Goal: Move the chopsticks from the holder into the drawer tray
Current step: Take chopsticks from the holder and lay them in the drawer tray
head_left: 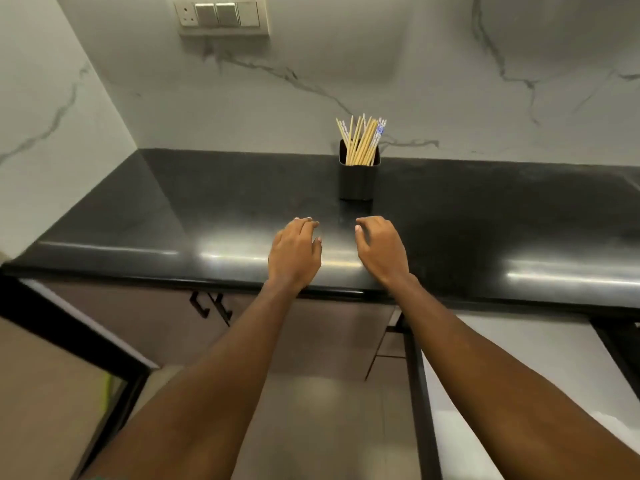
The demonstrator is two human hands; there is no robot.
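Note:
A black square holder (pixel 357 183) stands on the black countertop (pixel 485 209) close to the marble back wall. Several pale wooden chopsticks (pixel 362 142), some with blue-patterned tops, stick up out of it. My left hand (pixel 294 254) and my right hand (pixel 382 251) hover palm-down over the counter's front part, just in front of the holder and apart from it. Both hold nothing, with fingers loosely curled and apart. No drawer tray shows in this view.
Below the counter are brown cabinet doors with dark handles (pixel 211 306). A pulled-out drawer with a white surface (pixel 519 375) and a dark frame sits at the lower right. A switch plate (pixel 221 15) is on the wall above.

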